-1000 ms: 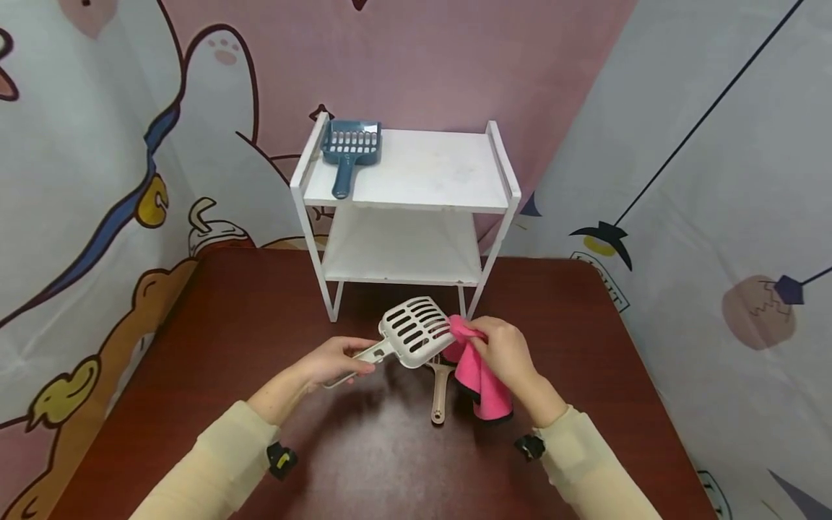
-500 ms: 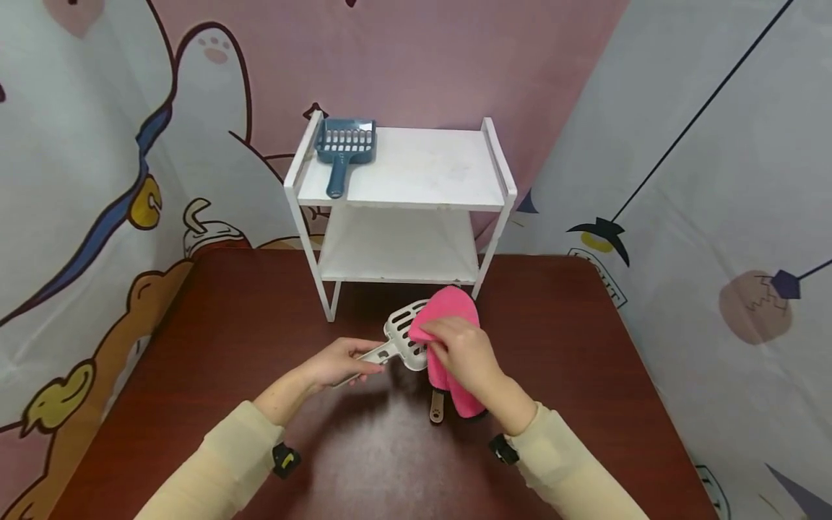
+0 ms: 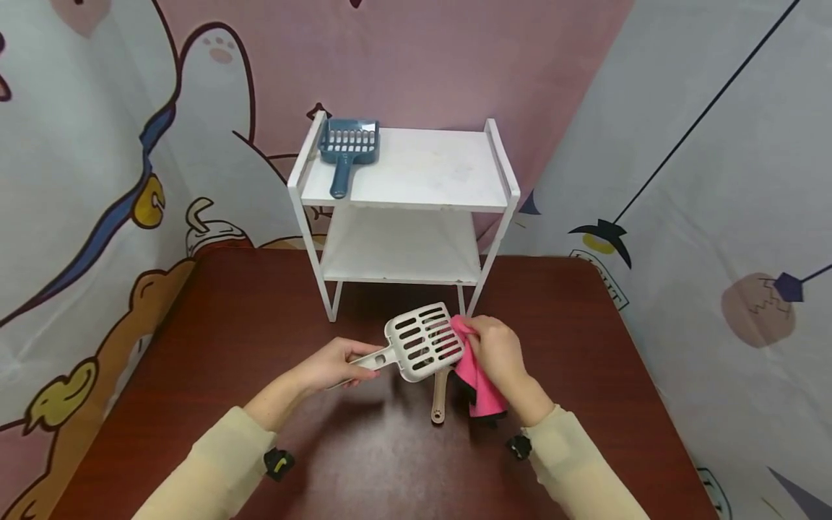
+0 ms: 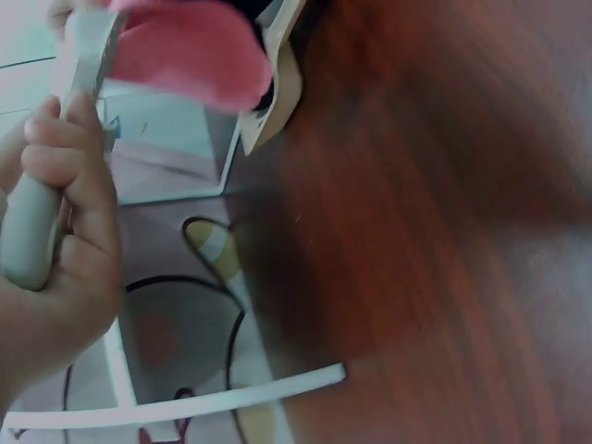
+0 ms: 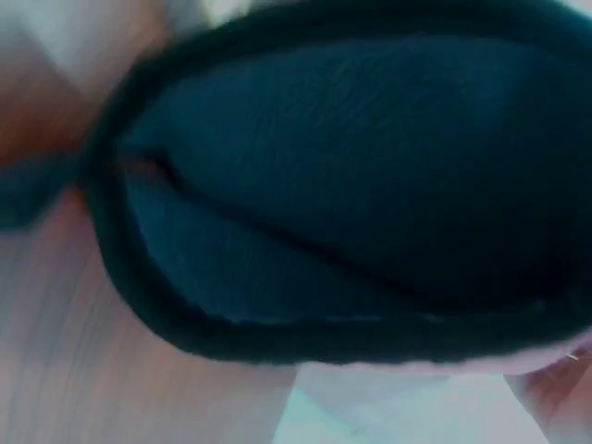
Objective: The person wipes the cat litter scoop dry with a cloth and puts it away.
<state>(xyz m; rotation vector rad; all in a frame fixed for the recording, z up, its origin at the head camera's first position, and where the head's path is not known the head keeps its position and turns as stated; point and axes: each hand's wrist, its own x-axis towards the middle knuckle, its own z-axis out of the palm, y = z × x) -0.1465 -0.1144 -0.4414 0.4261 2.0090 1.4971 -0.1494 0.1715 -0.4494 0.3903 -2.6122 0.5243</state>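
My left hand (image 3: 336,362) grips the handle of an off-white slotted litter scoop (image 3: 426,339), held tilted above the table. In the left wrist view its fingers curl round that handle (image 4: 30,231). At the scoop's right edge, my right hand (image 3: 502,354) pinches a pink mitt (image 3: 482,393) that hangs down from the fingers. The right wrist view is filled by the mitt's dark lining (image 5: 370,203) and black-trimmed opening. Beneath the scoop lies a beige handle (image 3: 438,397) with a paw mark; its head is hidden.
A white two-tier shelf (image 3: 416,162) stands behind the hands on the brown table (image 3: 260,325). On its top tier, at the left, lies a blue litter scoop (image 3: 349,144). Patterned cloth (image 3: 455,65) hangs around the table.
My right hand swept left with the mitt across the scoop's slotted face, then back to its right edge, uncovering the slots. The left hand keeps hold of the handle; the scoop's tilt shifts slightly.
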